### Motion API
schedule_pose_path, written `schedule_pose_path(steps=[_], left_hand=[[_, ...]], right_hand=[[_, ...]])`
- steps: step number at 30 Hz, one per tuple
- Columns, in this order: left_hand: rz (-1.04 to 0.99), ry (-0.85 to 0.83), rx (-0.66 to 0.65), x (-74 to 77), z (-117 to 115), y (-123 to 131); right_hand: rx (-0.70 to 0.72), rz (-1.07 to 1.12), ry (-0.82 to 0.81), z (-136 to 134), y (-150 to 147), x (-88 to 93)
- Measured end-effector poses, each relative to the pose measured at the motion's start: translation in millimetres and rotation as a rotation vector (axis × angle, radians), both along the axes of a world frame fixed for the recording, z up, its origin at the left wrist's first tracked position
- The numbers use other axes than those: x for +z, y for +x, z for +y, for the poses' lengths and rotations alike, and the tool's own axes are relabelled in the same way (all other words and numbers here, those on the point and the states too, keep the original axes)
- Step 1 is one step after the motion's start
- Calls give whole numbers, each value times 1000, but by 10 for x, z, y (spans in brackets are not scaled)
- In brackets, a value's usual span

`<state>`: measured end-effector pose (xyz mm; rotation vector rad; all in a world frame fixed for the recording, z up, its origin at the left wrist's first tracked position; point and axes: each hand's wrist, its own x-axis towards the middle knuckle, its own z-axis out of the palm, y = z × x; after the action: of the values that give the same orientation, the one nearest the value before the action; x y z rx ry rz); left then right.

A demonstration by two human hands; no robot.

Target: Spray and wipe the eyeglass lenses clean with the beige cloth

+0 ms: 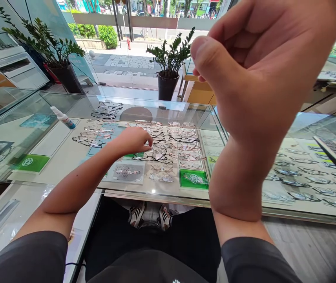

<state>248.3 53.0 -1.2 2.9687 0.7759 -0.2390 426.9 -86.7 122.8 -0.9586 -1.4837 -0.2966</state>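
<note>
My left hand point(135, 138) reaches over the glass counter with its fingers curled. It is above or just at the rows of eyeglasses, and whatever is in its fingers, if anything, is hidden. Beside it lie black-rimmed eyeglasses point(157, 158) and more frames, set out in several rows. My right hand point(253, 67) is raised close to the camera at the upper right. Its fingers are folded toward the palm with the thumb alongside, and I see nothing in them. Thin wire eyeglasses point(126, 171) lie on a grey mat nearer me.
A white spray bottle point(63, 118) with a blue base is at the counter's left. Green cards point(193, 179) lie among the frames. More eyeglasses point(312, 171) fill the right-hand case. Past the glass counter point(117, 188) stand potted plants point(168, 84) by the window.
</note>
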Motion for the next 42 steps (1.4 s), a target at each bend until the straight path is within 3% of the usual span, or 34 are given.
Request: schedule_pose_path(steps=[10, 29, 33, 37, 42], left_hand=[[19, 7, 24, -103, 50, 41], [-19, 37, 88, -140, 248, 21], [-72, 7, 74, -11, 175, -27], [-35, -141, -31, 108, -4, -60], [77, -157, -72, 70, -129, -30]], right_hand=[[14, -3, 7, 4, -10, 9], [75, 27, 0, 56, -45, -26], [81, 27, 27, 50, -36, -27], [52, 1, 7, 35, -23, -16], [37, -2, -4, 27, -32, -1]])
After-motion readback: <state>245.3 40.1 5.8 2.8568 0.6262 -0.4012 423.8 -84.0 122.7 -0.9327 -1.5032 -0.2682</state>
